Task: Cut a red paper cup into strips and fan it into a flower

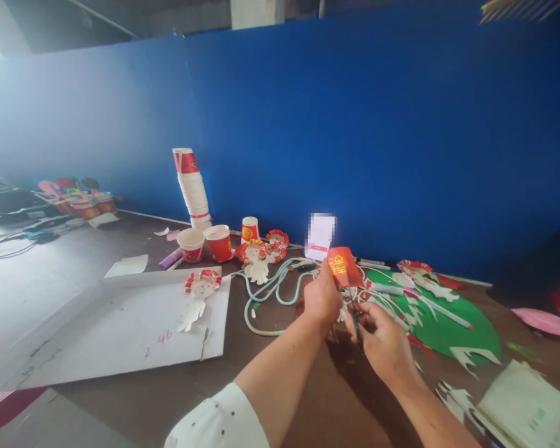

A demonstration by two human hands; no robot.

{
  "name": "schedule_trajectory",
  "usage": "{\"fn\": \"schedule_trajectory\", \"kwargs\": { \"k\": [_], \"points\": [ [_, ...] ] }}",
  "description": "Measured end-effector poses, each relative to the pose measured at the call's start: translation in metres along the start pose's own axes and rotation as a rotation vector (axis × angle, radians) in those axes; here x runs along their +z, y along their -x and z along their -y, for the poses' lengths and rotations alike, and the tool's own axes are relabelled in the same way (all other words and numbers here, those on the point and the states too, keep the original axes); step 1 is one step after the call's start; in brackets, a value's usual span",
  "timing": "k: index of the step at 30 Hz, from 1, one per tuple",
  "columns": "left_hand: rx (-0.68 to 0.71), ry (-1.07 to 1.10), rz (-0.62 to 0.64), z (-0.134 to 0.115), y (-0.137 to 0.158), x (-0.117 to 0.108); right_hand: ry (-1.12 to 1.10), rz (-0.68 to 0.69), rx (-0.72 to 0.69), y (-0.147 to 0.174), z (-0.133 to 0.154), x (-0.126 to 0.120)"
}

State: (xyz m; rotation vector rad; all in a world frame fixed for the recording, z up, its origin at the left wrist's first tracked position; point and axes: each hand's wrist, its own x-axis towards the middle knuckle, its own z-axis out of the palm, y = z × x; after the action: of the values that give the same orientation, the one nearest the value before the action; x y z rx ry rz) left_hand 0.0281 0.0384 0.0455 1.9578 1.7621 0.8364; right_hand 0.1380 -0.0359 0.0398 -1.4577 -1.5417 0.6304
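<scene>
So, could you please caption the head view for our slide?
Left hand holding red-orange printed paper, right hand holding black-handled scissors.

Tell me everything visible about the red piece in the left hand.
The red piece looks like thin card, printed with yellow lettering toward its left side. The left hand grips its lower left, holding it above the table. Black scissors in the right hand reach its lower edge; whether they cut it is unclear.

The left forearm reaches forward and slants rightward, its hand pinching with bent fingers. The right forearm angles inward, and the right hand, slightly nearer the body, grips with curled fingers just beside the left.
</scene>
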Motion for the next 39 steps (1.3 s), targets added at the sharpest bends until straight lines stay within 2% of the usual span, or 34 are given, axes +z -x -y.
{"fn": "schedule_trajectory", "kwargs": {
  "k": [4,7,14,21,31,39],
  "points": [
    [0.066,-0.014,0.036,-0.005,0.004,0.002,-0.065,-0.039,0.019,-0.003,0.000,-0.003],
    [0.101,-0.024,0.013,-0.005,0.006,0.006,-0.067,-0.048,0.022,-0.003,-0.001,-0.005],
    [0.075,-0.084,0.012,-0.007,0.006,0.005,-0.095,-0.043,0.008,-0.001,-0.004,-0.003],
    [0.104,-0.030,0.020,-0.006,0.006,0.004,-0.093,-0.047,0.023,-0.002,0.001,-0.005],
    [0.187,-0.065,0.042,-0.004,0.008,0.006,-0.117,-0.100,0.078,-0.006,0.008,-0.010],
    [0.224,-0.115,-0.011,0.001,0.004,0.016,-0.164,-0.122,0.103,-0.005,0.010,-0.013]
  ]
}}
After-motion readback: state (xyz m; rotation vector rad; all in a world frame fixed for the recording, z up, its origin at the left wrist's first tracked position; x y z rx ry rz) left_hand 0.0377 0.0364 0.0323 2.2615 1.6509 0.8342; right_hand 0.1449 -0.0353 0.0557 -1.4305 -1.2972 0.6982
